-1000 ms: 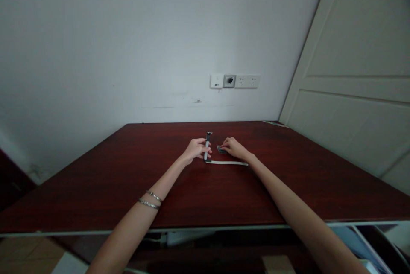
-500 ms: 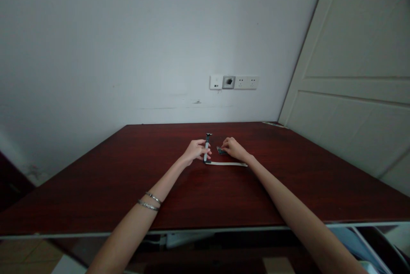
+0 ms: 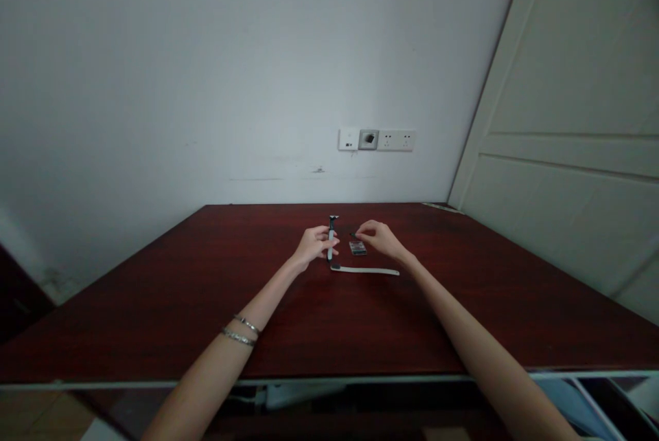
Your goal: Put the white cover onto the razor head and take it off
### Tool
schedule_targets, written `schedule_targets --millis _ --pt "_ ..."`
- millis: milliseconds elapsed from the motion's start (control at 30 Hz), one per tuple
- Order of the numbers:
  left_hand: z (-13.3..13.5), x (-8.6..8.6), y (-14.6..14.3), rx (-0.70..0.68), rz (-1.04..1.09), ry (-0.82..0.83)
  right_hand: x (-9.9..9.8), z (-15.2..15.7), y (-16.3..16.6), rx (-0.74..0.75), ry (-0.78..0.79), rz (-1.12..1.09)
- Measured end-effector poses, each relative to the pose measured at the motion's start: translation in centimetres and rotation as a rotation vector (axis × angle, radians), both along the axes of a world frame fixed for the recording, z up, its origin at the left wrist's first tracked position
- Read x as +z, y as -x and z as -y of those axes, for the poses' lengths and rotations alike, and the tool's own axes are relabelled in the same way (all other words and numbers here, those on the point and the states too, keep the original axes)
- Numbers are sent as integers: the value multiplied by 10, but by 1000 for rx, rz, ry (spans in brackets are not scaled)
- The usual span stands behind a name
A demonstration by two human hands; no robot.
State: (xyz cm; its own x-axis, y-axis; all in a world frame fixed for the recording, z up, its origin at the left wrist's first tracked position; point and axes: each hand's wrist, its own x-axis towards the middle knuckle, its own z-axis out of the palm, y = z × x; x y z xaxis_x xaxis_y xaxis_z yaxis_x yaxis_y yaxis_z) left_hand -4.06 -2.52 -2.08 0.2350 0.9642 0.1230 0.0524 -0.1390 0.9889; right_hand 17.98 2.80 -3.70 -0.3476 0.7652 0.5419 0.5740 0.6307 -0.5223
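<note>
My left hand (image 3: 313, 246) is closed around the pale grey handle of a razor-like tool (image 3: 330, 243), held upright with its dark neck and T-shaped head on top. Close to its lower end is the dark tip of a long pale strip (image 3: 368, 270), which stretches rightward; whether the two are joined I cannot tell. My right hand (image 3: 379, 236) pinches a small dark piece (image 3: 353, 234) between its fingertips. Just below these fingers lies a small flat pack (image 3: 357, 248), partly clear with dark and reddish parts.
The dark red wooden tabletop (image 3: 169, 303) runs back to a white wall with sockets (image 3: 396, 140). A pale panelled door (image 3: 566, 152) stands at the right. Under the front edge is an open shelf with white items (image 3: 303, 394).
My right hand has lifted off the flat pack, with a small dark piece now in its fingertips. The pack shows more fully. My left hand still holds the razor-like tool.
</note>
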Motion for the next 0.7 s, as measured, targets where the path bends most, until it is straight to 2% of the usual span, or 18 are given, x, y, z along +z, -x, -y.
schedule_targets --millis 233,533,700 --pt "-2 0 0 -13 34 -31 15 27 20 124 129 -111" --pt "0 0 -1 -41 25 -28 19 40 28 169 180 -90" --pt "1 2 -3 -18 32 -38 20 43 34 174 97 -52"
